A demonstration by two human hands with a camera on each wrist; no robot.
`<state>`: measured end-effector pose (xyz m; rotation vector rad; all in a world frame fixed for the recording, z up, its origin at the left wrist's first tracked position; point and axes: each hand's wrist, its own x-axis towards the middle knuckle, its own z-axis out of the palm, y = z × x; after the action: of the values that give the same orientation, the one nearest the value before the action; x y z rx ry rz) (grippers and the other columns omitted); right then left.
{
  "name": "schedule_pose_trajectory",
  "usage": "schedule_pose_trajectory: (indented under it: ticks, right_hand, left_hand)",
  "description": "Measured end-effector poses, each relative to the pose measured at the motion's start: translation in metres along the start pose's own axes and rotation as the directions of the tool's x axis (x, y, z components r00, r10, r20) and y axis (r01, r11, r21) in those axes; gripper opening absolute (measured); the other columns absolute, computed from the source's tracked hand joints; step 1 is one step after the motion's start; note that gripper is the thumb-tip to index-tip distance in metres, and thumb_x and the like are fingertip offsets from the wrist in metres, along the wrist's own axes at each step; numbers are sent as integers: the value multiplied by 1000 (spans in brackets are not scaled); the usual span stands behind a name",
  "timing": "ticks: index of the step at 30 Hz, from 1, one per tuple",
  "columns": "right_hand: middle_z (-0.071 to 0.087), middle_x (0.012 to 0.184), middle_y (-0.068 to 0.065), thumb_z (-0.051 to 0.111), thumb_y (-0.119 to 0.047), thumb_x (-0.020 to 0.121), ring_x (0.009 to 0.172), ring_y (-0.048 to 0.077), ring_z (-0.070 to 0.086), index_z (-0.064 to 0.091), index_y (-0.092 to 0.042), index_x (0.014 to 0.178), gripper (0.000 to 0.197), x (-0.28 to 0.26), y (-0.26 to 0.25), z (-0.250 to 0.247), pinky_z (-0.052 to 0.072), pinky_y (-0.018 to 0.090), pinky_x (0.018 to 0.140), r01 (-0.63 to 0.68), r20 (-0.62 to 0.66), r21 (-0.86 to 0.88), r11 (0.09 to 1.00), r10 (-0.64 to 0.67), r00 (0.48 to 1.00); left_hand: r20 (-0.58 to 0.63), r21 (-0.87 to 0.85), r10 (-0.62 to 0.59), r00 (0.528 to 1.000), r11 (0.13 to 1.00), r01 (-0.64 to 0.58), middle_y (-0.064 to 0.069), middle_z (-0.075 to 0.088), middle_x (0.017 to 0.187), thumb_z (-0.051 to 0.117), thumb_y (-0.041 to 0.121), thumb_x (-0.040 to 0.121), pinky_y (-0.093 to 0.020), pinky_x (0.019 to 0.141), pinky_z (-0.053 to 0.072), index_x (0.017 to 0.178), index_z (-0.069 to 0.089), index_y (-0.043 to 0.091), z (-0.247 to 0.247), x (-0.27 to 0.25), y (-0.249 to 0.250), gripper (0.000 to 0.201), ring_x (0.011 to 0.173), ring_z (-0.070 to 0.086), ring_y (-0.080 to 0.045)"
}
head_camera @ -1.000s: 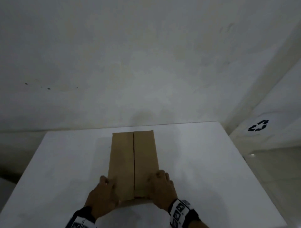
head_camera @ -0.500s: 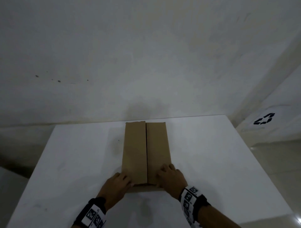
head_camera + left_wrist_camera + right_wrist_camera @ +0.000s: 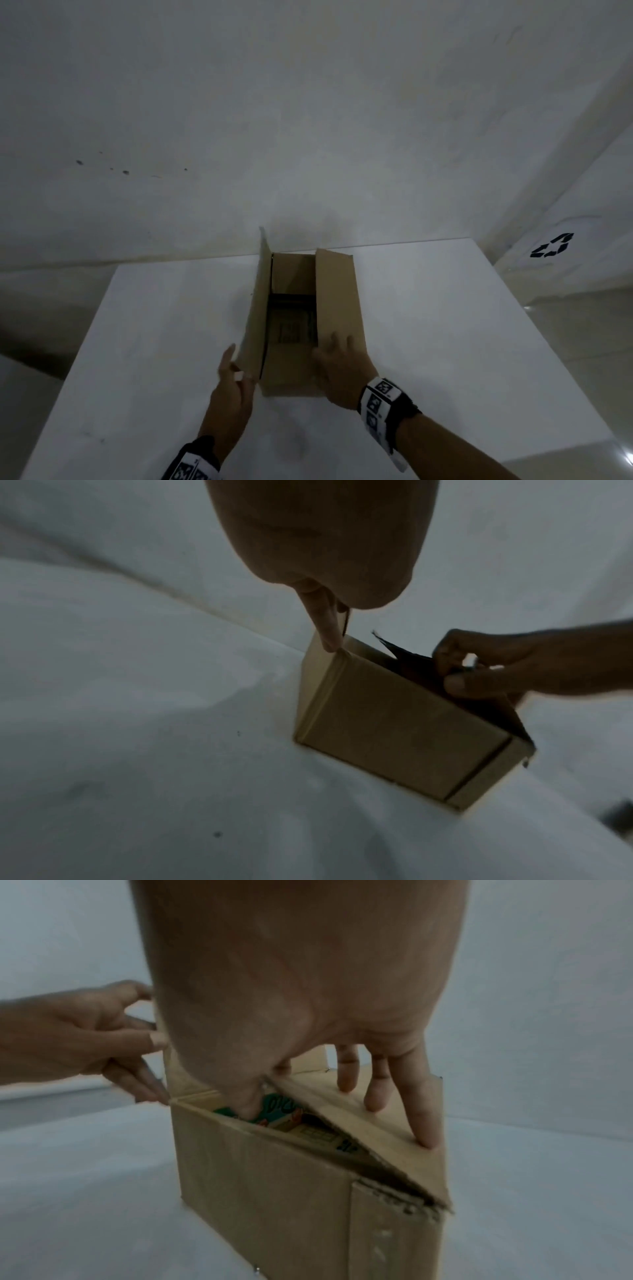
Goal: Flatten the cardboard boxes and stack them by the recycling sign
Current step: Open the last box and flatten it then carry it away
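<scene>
A brown cardboard box (image 3: pixel 337 301) lies lengthwise in the middle of the white table (image 3: pixel 445 325). Its left flap (image 3: pixel 258 308) stands upright, and my left hand (image 3: pixel 239 368) pinches that flap at the near end. In the left wrist view one finger of my left hand (image 3: pixel 325 626) lies along the flap edge at the box (image 3: pixel 394 723) corner. My right hand (image 3: pixel 330 349) grips the right flap (image 3: pixel 387 1139), fingers (image 3: pixel 423 1123) on top and thumb underneath inside the box. Printed items (image 3: pixel 284 1110) show inside. The recycling sign (image 3: pixel 551 245) is on the low white surface at the right.
A plain wall rises just behind the table's far edge. The table's right edge drops to a glossy floor (image 3: pixel 582 342) between the table and the sign. Bare tabletop lies on both sides of the box.
The box's two top flaps lay closed under both hands. Now the left flap is lifted upright and the right flap is raised a little, showing the inside.
</scene>
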<state>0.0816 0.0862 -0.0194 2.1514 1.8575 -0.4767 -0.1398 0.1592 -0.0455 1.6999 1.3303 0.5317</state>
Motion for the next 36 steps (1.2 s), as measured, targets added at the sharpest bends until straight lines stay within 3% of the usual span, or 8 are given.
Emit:
schedule_pose_trajectory:
  ticks: [4,8,14,18,22,27,32,36]
  right_hand:
    - [37,122,10,46,-20,88,101,35,48,35,-28,121,36,-20,8,-8,53,44,72,-108,-238,289,951,180,954]
    - [42,112,-2,47,-13,83,79,17,54,42,-28,121,41,-32,35,2,42,21,56,-174,-355,537,825,408,841]
    - [36,138,7,61,-31,83,116,29,47,50,-19,126,46,-37,76,31,51,41,81,-480,-225,610,631,718,659]
    - [42,137,16,58,-35,90,120,33,44,39,-15,138,54,-20,87,45,42,37,102,-466,118,781,416,634,764]
    - [44,144,11,51,-59,89,129,30,44,29,-26,149,72,-4,75,50,40,37,106,-411,259,892,189,531,807]
    - [59,126,3,50,-32,97,107,24,61,38,-36,140,45,4,72,67,54,45,91,-327,318,943,-60,449,835]
    - [54,131,2,43,-40,99,100,23,63,32,-43,140,42,-8,79,60,57,40,72,-416,403,908,-43,355,844]
    - [51,134,4,44,-42,95,99,31,62,35,-52,140,46,-14,101,54,60,41,63,-463,407,883,85,356,841]
  left_hand:
    - [-246,-236,-69,967,972,9,-2,57,107,48,12,98,-33,65,54,150,6,34,0,13,-23,70,70,71,-26]
    - [-228,28,-116,967,992,126,-18,51,130,57,20,93,-47,91,50,144,32,34,-4,33,-46,58,99,60,-35]
    - [29,291,-297,955,916,276,-12,35,148,45,57,80,-44,105,38,134,48,24,-10,68,-41,64,121,50,-32]
    - [244,116,-235,941,970,212,-6,46,144,62,55,83,-35,103,41,147,32,21,8,76,-11,78,129,47,-27]
    - [349,-21,-211,913,972,233,-10,50,138,61,26,92,-35,96,49,139,38,28,24,74,-8,52,121,52,-26]
    - [425,-158,-233,875,932,325,-13,55,122,55,8,93,-29,69,53,130,45,25,27,65,-14,42,99,61,-26]
    - [517,-97,-189,835,956,277,-5,58,113,70,15,87,-21,73,52,119,51,26,9,62,-20,39,99,60,-22]
    - [569,136,-75,819,991,-4,-2,64,94,72,13,71,-33,81,52,101,61,23,-21,76,-21,33,85,60,-15]
